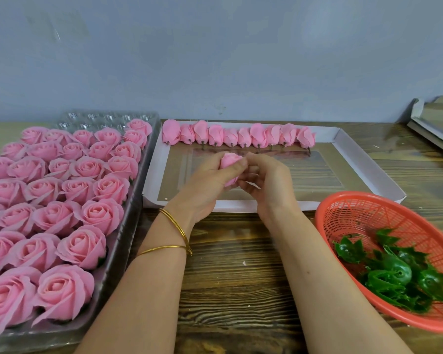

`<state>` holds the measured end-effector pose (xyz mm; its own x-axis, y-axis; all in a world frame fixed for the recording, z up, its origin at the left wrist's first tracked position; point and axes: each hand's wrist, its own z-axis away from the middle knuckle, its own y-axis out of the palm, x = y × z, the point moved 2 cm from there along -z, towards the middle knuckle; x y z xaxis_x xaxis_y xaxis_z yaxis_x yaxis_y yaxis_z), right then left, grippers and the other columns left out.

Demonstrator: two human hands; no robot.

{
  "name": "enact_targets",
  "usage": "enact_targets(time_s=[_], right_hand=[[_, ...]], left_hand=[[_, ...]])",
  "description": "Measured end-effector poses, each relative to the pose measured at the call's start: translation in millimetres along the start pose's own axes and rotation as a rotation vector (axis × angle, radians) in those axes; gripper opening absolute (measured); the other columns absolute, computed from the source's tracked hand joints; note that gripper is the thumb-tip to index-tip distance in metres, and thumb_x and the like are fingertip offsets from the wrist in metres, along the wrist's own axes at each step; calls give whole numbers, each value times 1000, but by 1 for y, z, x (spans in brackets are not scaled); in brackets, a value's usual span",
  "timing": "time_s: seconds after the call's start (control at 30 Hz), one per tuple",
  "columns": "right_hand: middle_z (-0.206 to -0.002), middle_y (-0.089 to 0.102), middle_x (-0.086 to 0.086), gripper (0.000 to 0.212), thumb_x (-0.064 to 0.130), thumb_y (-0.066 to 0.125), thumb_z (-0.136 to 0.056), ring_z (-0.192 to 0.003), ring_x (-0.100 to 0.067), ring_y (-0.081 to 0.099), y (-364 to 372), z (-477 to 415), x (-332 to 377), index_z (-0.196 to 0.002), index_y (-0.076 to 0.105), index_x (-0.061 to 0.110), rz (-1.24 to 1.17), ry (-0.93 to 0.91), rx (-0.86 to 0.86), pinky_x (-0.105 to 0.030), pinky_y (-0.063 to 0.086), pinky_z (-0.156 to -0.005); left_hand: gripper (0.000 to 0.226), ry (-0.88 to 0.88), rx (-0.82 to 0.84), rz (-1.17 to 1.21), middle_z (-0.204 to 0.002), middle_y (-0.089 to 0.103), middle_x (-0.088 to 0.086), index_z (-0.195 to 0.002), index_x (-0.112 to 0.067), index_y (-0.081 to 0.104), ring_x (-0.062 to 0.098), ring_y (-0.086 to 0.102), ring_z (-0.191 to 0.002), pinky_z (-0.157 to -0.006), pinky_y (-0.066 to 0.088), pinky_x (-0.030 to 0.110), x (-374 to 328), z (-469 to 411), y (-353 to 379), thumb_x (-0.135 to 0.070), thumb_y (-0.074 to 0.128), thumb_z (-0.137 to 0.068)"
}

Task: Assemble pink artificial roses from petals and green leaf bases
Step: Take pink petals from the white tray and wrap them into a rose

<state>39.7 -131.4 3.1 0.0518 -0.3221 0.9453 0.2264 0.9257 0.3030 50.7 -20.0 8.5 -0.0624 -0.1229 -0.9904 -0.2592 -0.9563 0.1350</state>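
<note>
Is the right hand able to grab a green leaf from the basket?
Probably yes. The red basket sits open beside that arm, nothing covering the green leaf bases. But the right hand is busy holding the pink bud with the left hand.

soft even light, edges warped, basket [384, 208] rim blurred.

A pink rosebud [230, 161] held upright; closed buds [243, 136] rowed behind it; green leaf bases [394, 274] heaped right; finished roses [97, 215] massed left.
</note>
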Motion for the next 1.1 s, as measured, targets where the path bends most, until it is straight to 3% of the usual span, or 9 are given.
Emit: enact_targets(time_s=[0.13,0.3,0.4,0.47,0.57,0.67,0.77,0.9,1.1], right_hand=[[-65,62,-3,26,14,61,-85,-62,-13,59,0,2,0,-102,68,-5,6,11,-2,-25,50,-61],[-60,61,3,10,13,65,-87,-57,-10,59,2,4,1,-91,63,4,68,-23,39,-23,49,-57],[-66,63,-2,12,16,67,-89,-60,-11,60,2,5,1,-80,61,9,106,-40,43,-21,50,-55],[-68,64,-4,14,14,65,-88,-64,-14,61,3,5,1,-75,62,12,115,-47,63,-21,51,-56],[-75,67,-5,7,4,65,-83,-72,-16,65,5,5,-1,-86,64,10,143,-55,107,-21,52,-59],[-86,69,-7,32,-5,73,-75,-78,-17,67,10,7,-3,-99,61,12,286,-129,133,-23,54,-65],[-94,70,-8,42,0,79,-75,-79,-13,67,12,9,-4,-105,56,19,381,-185,153,-22,57,-69],[-98,69,-8,54,2,78,-78,-83,-11,67,12,10,-3,-124,52,12,405,-201,165,-16,55,-70],[-107,67,-13,53,-5,65,-86,-89,-12,66,13,13,-1,-134,47,9,398,-196,242,-13,51,-66]], left_hand=[[27,-20,12,9,-111,62,21,-117,1,60,27,58,-101,-96,48,42,0,0,0,-17,55,-96],[36,-50,-29,93,-97,63,13,-121,5,57,19,59,-84,-67,49,23,-1,0,-1,-23,48,-100],[41,-70,-45,91,-113,65,20,-123,-1,59,28,60,-98,-85,50,35,0,0,1,-32,48,-100],[43,-80,-79,87,-114,64,21,-122,-3,60,26,61,-98,-86,49,36,0,-1,1,-37,48,-99],[44,-92,-132,105,-110,66,17,-121,-4,60,27,63,-98,-88,51,38,1,-2,-1,-40,50,-98],[44,-107,-157,128,-114,68,22,-120,-3,60,35,64,-109,-101,48,49,1,-3,-2,-40,49,-99],[41,-113,-174,135,-111,69,23,-117,-5,61,37,64,-108,-102,46,55,1,-3,-2,-40,50,-99],[36,-100,-161,135,-109,68,24,-106,-8,65,39,64,-108,-100,46,55,0,-3,-4,-40,54,-96],[42,-42,-96,101,-113,64,28,-113,2,63,39,63,-107,-98,48,54,-3,0,-5,-34,62,-92]])
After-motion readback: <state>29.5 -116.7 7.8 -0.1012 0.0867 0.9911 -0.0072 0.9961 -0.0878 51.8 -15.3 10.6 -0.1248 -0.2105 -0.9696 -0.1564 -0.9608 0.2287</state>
